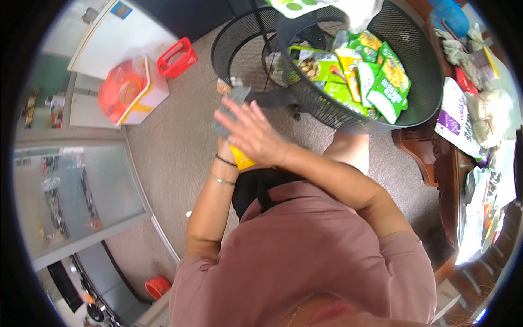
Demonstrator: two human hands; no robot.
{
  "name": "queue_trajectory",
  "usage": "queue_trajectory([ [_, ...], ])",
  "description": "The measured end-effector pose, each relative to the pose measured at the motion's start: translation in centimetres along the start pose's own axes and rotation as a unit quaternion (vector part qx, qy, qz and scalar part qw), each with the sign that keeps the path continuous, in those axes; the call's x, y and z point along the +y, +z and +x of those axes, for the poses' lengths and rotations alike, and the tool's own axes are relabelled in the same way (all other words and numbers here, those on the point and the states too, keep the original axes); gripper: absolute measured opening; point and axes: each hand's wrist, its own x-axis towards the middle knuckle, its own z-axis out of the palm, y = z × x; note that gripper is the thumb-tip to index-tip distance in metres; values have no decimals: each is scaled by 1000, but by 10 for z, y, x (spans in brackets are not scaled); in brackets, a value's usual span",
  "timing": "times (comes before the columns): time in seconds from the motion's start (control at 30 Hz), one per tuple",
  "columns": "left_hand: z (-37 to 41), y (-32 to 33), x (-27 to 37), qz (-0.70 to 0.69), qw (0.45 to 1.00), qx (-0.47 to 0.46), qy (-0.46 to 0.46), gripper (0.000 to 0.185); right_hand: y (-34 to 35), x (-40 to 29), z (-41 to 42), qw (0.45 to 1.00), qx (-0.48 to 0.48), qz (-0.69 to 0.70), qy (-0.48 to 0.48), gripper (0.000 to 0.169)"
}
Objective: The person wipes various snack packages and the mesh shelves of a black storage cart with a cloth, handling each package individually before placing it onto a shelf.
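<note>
A grey and yellow flat packet lies across my left hand, whose fingers are mostly hidden beneath it. My right hand rests flat over the packet, its fingers extended and somewhat spread. Up and to the right of both hands stands a black mesh basket on a frame. Inside it are several green packets and a yellow and white packet. White and green plastic packaging hangs over the basket's far rim.
At the left, a white bin with a red lining stands by a red plastic basket. Carved wooden furniture on the right holds bags and a white and purple packet. Glazed sliding doors border the floor; a red bucket sits beyond.
</note>
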Motion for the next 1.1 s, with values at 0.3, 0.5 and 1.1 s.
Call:
queue_trajectory([
  [0.3, 5, -11, 8, 104, 989, 103, 10, 33, 2, -6, -5, 995, 33, 82, -41, 54],
  [0.5, 40, 0, 82, -193, 978, -19, 73, 26, 9, 18, -33, 995, -6, 79, -60, 55],
  [1.1, 117, 326, 111, 744, 471, -184, 437, 19, 24, 154, -184, 913, 5, 170, 370, 40],
])
